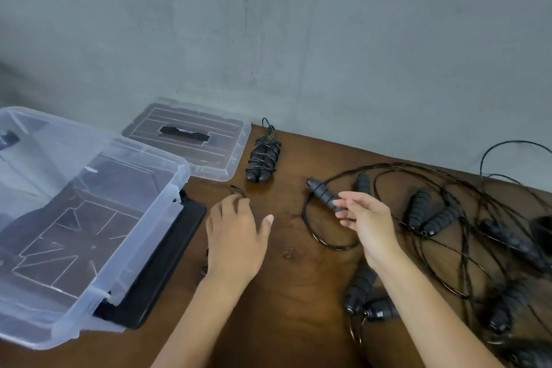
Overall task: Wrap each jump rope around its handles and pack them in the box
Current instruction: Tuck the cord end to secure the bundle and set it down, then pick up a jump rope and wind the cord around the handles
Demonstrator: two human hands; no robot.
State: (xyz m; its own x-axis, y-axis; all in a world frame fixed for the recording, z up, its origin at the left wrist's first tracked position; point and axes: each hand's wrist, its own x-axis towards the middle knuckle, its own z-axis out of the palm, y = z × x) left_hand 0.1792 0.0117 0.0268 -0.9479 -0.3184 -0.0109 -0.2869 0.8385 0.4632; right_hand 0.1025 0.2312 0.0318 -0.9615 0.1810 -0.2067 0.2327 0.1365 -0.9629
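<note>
Rope in hand: my right hand [363, 218] pinches a black ribbed foam handle [324, 195] at frame centre; its thin black cord [328, 243] loops on the brown wooden bench [298, 278].
Left hand [236, 236]: fingers spread, touching nothing I can make out.
Handling: I judge it light, the cord springy; grip the foam.
Box: clear plastic box [167, 218], left, no ropes inside.
</note>
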